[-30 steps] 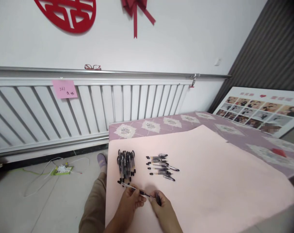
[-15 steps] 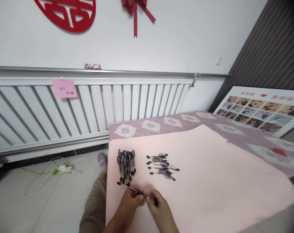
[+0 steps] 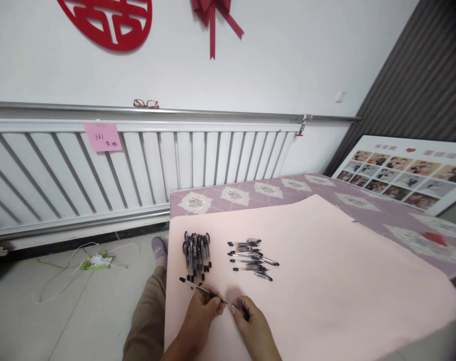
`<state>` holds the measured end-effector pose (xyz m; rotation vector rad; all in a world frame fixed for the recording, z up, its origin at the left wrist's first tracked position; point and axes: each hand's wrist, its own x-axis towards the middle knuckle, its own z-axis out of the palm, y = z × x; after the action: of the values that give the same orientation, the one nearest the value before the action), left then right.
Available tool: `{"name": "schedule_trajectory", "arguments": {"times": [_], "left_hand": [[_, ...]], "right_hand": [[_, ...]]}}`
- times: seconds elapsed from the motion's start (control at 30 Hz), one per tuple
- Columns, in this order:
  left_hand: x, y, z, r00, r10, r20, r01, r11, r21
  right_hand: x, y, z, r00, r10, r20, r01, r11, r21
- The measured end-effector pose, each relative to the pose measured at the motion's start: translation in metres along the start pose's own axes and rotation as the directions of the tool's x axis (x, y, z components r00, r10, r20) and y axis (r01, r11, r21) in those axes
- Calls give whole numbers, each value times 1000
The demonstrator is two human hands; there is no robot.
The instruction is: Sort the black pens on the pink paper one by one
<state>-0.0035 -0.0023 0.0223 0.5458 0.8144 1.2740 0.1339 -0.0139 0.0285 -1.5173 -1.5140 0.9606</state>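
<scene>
1. Pinching a slim pen [image 3: 197,288] between thumb and fingers, the left hand [image 3: 206,307] is at the lower centre of the frame; its grip is closed on the barrel, the dark end pointing to the upper left and the thin tip to the lower right.
2. Just right of it, the right hand [image 3: 250,317] has its grip closed around a dark piece that looks like a pen cap [image 3: 245,311]; a small gap separates this from the pen's tip.
3. Above the left hand, a tight bundle of black-ended pens [image 3: 196,254] lies on a pink sheet [image 3: 333,281], some overlapping.
4. Right of that bundle, near the frame's centre, a looser group of pens and caps [image 3: 250,256] lies mostly sideways.
5. Beneath the sheet, a purple patterned cloth [image 3: 386,219] shows along its far edge.
6. At the upper left, a pink note [image 3: 103,138] hangs on the white radiator [image 3: 185,160].
</scene>
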Motion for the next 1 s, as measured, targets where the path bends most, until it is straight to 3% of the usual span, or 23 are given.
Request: {"name": "schedule_trajectory", "arguments": {"times": [1.0], "left_hand": [[1, 0, -1, 999, -15, -29, 14, 1000, -16]], "right_hand": [[-2, 0, 0, 1000, 17, -1, -17, 989, 145]]}}
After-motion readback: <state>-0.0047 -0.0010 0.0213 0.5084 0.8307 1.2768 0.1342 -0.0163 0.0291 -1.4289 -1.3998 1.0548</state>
